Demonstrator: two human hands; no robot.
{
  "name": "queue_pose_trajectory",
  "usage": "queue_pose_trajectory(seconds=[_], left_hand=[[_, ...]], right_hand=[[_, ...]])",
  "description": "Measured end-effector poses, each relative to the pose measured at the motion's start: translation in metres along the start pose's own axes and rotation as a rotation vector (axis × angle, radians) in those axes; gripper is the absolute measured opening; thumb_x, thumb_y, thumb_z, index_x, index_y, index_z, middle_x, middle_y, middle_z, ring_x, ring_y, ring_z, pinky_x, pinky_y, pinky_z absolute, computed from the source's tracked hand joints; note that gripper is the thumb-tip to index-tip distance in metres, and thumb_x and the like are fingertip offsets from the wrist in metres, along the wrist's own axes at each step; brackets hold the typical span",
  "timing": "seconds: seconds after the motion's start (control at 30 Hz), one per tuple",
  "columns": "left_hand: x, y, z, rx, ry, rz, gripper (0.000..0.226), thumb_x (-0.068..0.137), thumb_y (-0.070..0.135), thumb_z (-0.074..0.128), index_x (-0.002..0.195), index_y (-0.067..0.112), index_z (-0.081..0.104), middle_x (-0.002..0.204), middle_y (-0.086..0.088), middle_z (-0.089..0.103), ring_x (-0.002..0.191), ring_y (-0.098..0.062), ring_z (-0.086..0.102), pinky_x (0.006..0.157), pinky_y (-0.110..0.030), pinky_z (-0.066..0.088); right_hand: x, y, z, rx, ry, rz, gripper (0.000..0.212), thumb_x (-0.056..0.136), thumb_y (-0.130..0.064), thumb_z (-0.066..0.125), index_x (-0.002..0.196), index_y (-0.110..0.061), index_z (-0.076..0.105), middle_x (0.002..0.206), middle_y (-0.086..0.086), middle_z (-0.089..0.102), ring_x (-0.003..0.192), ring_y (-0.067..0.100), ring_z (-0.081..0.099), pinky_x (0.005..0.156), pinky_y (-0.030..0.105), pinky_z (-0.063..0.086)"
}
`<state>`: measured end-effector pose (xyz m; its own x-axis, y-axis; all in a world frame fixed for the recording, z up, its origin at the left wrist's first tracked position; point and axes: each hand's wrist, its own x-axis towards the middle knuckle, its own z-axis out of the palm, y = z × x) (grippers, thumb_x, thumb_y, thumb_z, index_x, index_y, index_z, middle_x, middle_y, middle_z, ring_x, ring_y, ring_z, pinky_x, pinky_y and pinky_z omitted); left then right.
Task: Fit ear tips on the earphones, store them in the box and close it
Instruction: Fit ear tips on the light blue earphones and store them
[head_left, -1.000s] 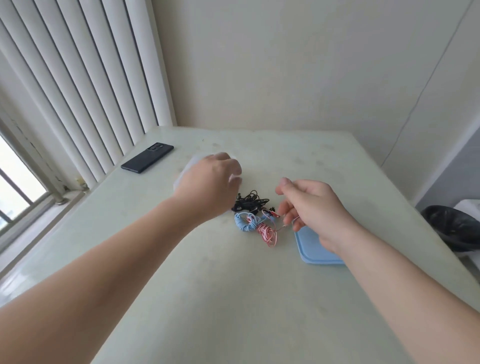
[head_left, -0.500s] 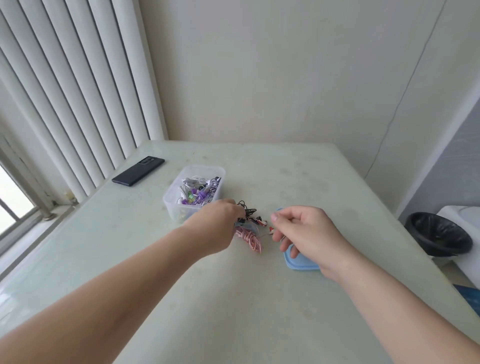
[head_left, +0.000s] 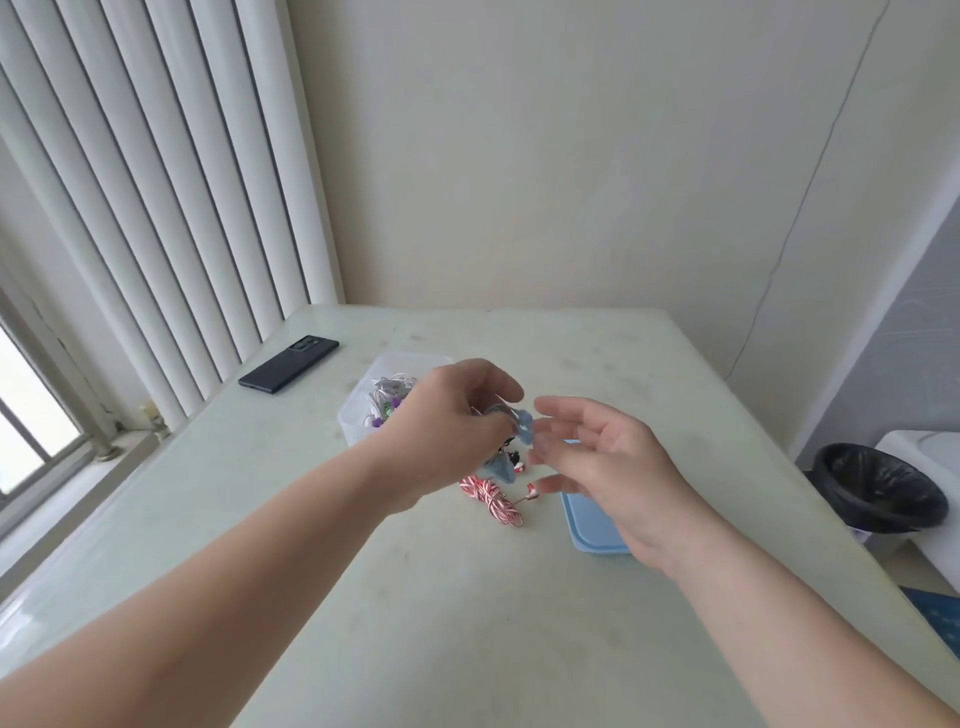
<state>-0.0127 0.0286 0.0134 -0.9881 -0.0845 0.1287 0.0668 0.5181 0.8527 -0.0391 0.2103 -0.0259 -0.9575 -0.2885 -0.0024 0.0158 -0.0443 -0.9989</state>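
Left hand (head_left: 441, 431) pinches blue earphones (head_left: 525, 430) just right of box (head_left: 353, 423). Right hand (head_left: 608, 467) further right of box, fingers apart, empty.

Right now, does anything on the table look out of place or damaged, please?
Nothing stands out. The red-and-white earphones lie coiled on the table, the blue lid lies flat beside them, and the left hand holds a blurred blue coil. No spill or damage shows.

— The coiled cable (head_left: 491, 496)?
— Red and white stripes. The other earphones (head_left: 525, 432) are pale blue, like the lid (head_left: 592, 538).
— And the phone (head_left: 289, 364)?
— Black, on a pale green worktop (head_left: 467, 623).
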Motion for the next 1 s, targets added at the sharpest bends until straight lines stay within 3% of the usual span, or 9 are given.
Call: queue_pose_trajectory(seconds=[0.07,0.17,0.27,0.4,0.53,0.67,0.8,0.93,1.0], left_hand=[[-0.006,-0.001,0.013,-0.082,-0.039,-0.031,0.026,0.097,0.012,0.061,0.105,0.034,0.072,0.099,0.006,0.074,0.085,-0.021,0.071,0.067,-0.03,0.055],[-0.012,-0.005,0.031,-0.218,-0.112,-0.091,0.026,0.098,0.013,0.063,0.108,0.033,0.075,0.097,0.007,0.075,0.07,-0.013,0.065,0.059,-0.027,0.05],[-0.017,-0.005,0.051,-0.391,-0.158,-0.125,0.014,0.097,0.017,0.068,0.106,0.023,0.077,0.093,-0.004,0.076,0.07,-0.017,0.065,0.055,-0.031,0.044],[-0.017,-0.008,0.082,-0.391,-0.02,-0.137,0.027,0.095,0.037,0.073,0.088,0.01,0.074,0.077,-0.006,0.072,0.061,-0.015,0.066,0.052,-0.024,0.048],[-0.009,-0.013,0.099,-0.504,0.047,-0.135,0.011,0.096,0.022,0.075,0.098,0.012,0.071,0.089,-0.02,0.075,0.063,-0.024,0.073,0.057,-0.031,0.053],[-0.008,-0.022,0.11,-0.586,0.107,-0.132,0.018,0.1,0.019,0.069,0.117,0.025,0.069,0.097,-0.01,0.077,0.066,-0.02,0.074,0.059,-0.033,0.052],[-0.011,-0.037,0.116,-0.601,0.111,-0.165,0.012,0.103,0.017,0.064,0.108,0.02,0.074,0.092,-0.003,0.079,0.059,-0.021,0.07,0.055,-0.028,0.053],[-0.01,-0.049,0.117,-0.557,0.143,-0.141,0.01,0.103,0.018,0.065,0.105,0.023,0.073,0.094,-0.001,0.077,0.068,-0.024,0.074,0.059,-0.037,0.061],[-0.013,-0.049,0.117,-0.53,0.162,-0.119,0.01,0.103,0.018,0.063,0.108,0.023,0.071,0.093,0.005,0.075,0.064,-0.023,0.075,0.054,-0.032,0.059]], right_hand=[[-0.004,0.0,-0.005,0.071,-0.001,0.003,0.019,0.095,-0.003,0.067,0.113,-0.009,0.072,0.101,0.018,0.077,0.087,0.032,0.073,0.077,0.044,0.063],[-0.01,0.003,-0.018,0.085,0.039,-0.014,0.013,0.098,-0.006,0.064,0.105,-0.002,0.074,0.093,0.019,0.077,0.078,0.027,0.072,0.073,0.037,0.061],[-0.012,0.012,-0.035,0.026,0.072,-0.038,0.015,0.099,-0.012,0.064,0.101,-0.005,0.077,0.094,0.017,0.078,0.083,0.031,0.073,0.08,0.039,0.06],[-0.014,0.022,-0.05,0.013,0.122,-0.039,0.013,0.098,-0.013,0.067,0.096,-0.008,0.079,0.091,0.015,0.078,0.084,0.03,0.073,0.083,0.041,0.061],[-0.005,0.023,-0.06,0.03,0.102,-0.005,0.012,0.095,-0.002,0.066,0.097,-0.004,0.078,0.093,0.017,0.078,0.084,0.032,0.074,0.085,0.049,0.061],[0.006,0.031,-0.064,0.063,0.044,0.015,0.017,0.094,0.007,0.062,0.102,0.001,0.075,0.095,0.019,0.077,0.084,0.031,0.073,0.082,0.049,0.06],[0.01,0.052,-0.062,0.039,0.002,0.031,0.02,0.095,0.004,0.063,0.108,-0.005,0.077,0.098,0.014,0.078,0.091,0.03,0.074,0.087,0.049,0.059],[0.01,0.063,-0.055,-0.064,0.041,-0.03,0.021,0.096,-0.005,0.067,0.107,-0.017,0.079,0.095,0.006,0.079,0.084,0.02,0.073,0.087,0.04,0.061],[0.009,0.062,-0.053,-0.099,0.043,-0.084,0.021,0.094,-0.005,0.069,0.105,-0.019,0.08,0.095,0.008,0.079,0.084,0.019,0.073,0.082,0.032,0.06]])
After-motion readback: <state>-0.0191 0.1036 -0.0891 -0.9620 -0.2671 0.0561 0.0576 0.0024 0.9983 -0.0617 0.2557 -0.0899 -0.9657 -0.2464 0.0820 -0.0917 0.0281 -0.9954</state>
